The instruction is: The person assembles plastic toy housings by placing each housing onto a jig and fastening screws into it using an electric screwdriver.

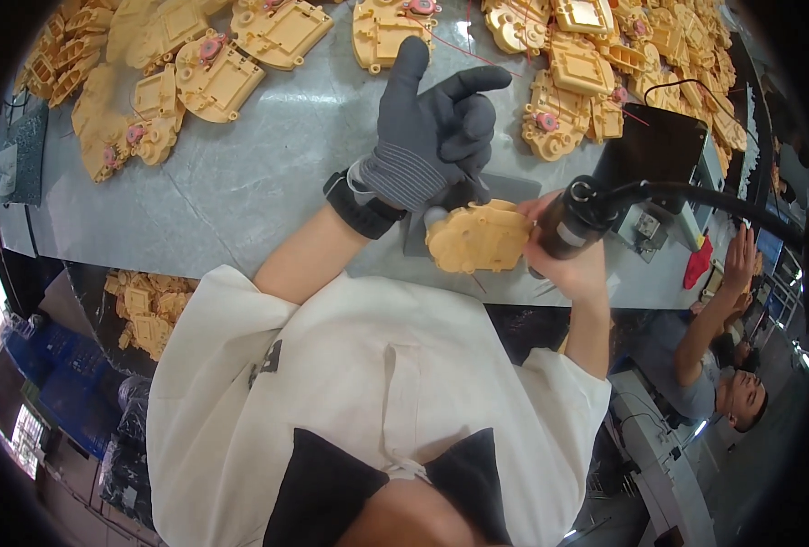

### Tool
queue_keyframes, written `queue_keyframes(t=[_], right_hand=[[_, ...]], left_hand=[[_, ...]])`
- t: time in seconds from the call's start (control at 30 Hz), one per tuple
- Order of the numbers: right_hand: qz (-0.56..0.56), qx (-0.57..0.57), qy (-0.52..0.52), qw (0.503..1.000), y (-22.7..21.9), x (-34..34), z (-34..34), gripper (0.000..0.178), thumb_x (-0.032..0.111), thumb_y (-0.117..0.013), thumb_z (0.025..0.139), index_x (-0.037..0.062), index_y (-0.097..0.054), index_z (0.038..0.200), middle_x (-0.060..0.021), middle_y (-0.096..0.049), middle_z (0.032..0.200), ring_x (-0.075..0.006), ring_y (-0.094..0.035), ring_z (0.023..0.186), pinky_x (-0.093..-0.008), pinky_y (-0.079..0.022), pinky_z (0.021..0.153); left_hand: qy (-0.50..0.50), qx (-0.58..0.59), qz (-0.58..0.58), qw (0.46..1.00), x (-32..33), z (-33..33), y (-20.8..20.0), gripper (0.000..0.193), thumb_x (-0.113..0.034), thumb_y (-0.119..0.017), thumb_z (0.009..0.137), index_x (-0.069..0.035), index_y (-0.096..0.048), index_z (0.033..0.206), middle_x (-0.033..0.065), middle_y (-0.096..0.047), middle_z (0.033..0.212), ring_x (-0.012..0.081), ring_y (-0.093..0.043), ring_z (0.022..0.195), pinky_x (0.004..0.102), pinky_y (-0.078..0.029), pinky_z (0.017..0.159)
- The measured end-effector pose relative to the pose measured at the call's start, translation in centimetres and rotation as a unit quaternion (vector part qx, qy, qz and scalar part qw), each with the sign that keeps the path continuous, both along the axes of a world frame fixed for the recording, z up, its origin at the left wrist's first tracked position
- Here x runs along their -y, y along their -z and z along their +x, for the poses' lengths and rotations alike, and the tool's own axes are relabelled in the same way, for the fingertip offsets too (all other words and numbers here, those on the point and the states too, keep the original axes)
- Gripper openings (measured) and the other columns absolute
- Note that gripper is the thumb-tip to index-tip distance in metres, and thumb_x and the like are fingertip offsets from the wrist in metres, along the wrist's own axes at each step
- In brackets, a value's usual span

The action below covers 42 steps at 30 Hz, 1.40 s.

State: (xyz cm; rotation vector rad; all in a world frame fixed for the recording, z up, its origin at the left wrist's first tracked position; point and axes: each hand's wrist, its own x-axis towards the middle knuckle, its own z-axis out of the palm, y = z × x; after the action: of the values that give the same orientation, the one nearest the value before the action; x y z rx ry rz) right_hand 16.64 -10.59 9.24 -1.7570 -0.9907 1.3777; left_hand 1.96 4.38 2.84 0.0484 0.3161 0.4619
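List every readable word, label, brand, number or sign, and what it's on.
None can be read.
Black cylindrical tool: pale label-like patch, too small to read.
White cloth shirt: dark marking near the left sleeve, too blurred to read.
Pale-yellow rounded plastic housing below the tool's left side: no readable text on the visible face.

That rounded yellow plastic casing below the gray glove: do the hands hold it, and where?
The bare right hand holds the casing by its right end; whether it also grips the black cylindrical tool cannot be told.

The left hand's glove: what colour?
The glove is dark grey, pale-striped near the wrist; head view.
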Motion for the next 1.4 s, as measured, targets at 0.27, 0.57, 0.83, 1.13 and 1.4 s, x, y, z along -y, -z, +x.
queue_keyframes(t=[0.27, 0.57, 0.83, 1.13, 1.4], right_hand=[[-0.001, 0.046, 0.067, 0.997, -0.9, 0.1, -0.8, 0.025, -0.007, -0.059, 0.06, -0.0015, -0.056, 0.084, -0.0058, -0.06, 0.081, -0.01, -0.053, 0.073, -0.0247, -0.044, 0.067], [-0.015, 0.0, 0.132, 0.991, -0.2, 0.6, -0.5, 0.028, -0.011, -0.057, 0.062, -0.0004, -0.053, 0.088, -0.009, -0.062, 0.087, -0.0058, -0.051, 0.064, -0.0206, -0.042, 0.059], [0.16, -0.005, 0.164, 0.973, -3.4, 2.2, 0.1, 0.038, -0.014, -0.059, 0.063, 0.0021, -0.046, 0.095, -0.0153, -0.06, 0.082, -0.0126, -0.055, 0.062, -0.0199, -0.045, 0.058], [0.255, -0.023, 0.254, 0.933, -5.6, -2.0, -5.9, 0.047, -0.002, -0.073, 0.061, 0.0024, -0.049, 0.1, -0.008, -0.058, 0.083, -0.014, -0.057, 0.074, -0.0244, -0.046, 0.068], [0.346, -0.051, 0.316, 0.882, -5.6, -2.6, -6.5, 0.056, 0.004, -0.077, 0.06, 0.0047, -0.044, 0.105, -0.0095, -0.053, 0.098, -0.0166, -0.055, 0.089, -0.0297, -0.045, 0.079]], left_hand=[[-0.06, -0.056, 0.206, 0.975, -0.5, -2.6, -5.2, 0.074, -0.061, -0.022, 0.088, 0.001, -0.061, 0.092, 0.0004, -0.04, 0.043, 0.0064, -0.026, 0.033, 0.0197, -0.028, 0.033], [-0.093, 0.035, -0.045, 0.994, -2.3, -4.6, -5.5, 0.089, -0.067, -0.043, 0.075, -0.005, -0.023, 0.136, 0.0265, -0.029, 0.133, 0.0376, -0.03, 0.124, 0.06, -0.017, 0.102], [-0.068, 0.109, -0.1, 0.987, -0.6, -3.7, -5.7, 0.094, -0.073, -0.038, 0.073, -0.01, -0.015, 0.139, 0.0236, -0.019, 0.14, 0.0383, -0.02, 0.129, 0.0613, -0.003, 0.104], [-0.212, 0.132, 0.258, 0.933, 3.1, 1.9, -14.2, 0.095, -0.073, -0.036, 0.074, -0.006, -0.015, 0.138, 0.0139, -0.025, 0.136, 0.0209, -0.03, 0.123, 0.0377, -0.018, 0.108], [-0.007, 0.281, -0.203, 0.938, 0.6, 0.7, -15.7, 0.095, -0.077, -0.04, 0.07, -0.003, -0.027, 0.129, 0.0246, -0.025, 0.131, 0.0391, -0.027, 0.121, 0.0586, -0.015, 0.104]])
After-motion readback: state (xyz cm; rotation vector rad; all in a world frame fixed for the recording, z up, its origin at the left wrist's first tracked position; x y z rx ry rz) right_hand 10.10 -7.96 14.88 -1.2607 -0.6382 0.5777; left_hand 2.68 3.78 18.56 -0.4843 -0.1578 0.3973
